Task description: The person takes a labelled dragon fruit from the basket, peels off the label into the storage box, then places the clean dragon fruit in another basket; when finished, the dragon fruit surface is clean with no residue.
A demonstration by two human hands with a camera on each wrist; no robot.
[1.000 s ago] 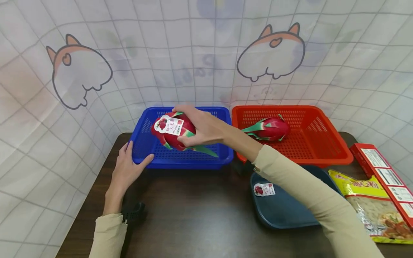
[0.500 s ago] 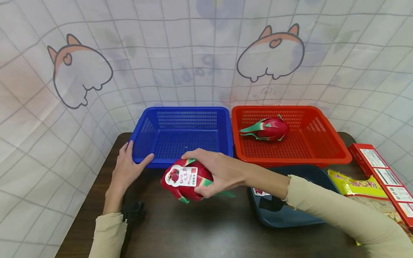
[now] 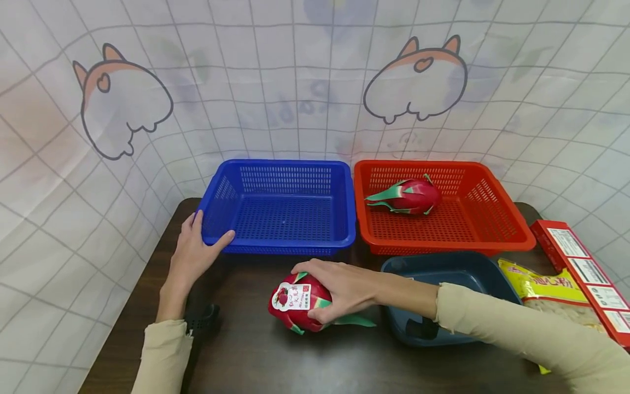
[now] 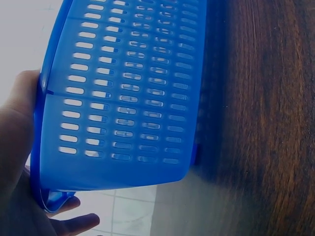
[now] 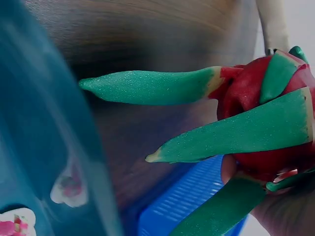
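Observation:
My right hand (image 3: 339, 287) grips a red dragon fruit (image 3: 290, 301) with green leaf tips, a white printed label on its upper side. The fruit is low over the table in front of the blue basket; I cannot tell whether it touches the wood. In the right wrist view its long green leaves (image 5: 246, 130) point toward the dark blue tray (image 5: 54, 88). My left hand (image 3: 194, 254) holds the near left corner of the blue basket (image 3: 287, 243), thumb over the front rim, fingers along the left side. No fruit lies in that basket.
A red basket (image 3: 453, 243) to the right holds another dragon fruit (image 3: 418, 196). The tray stands before it, partly behind my right forearm, with a sticker (image 5: 19, 223) in it. A yellow food bag (image 3: 551, 287) and a red box (image 3: 585, 273) lie at far right.
My right hand has brought the dragon fruit from over the blue basket toward me and down, to the table area in front. My left hand has stayed at the basket corner.

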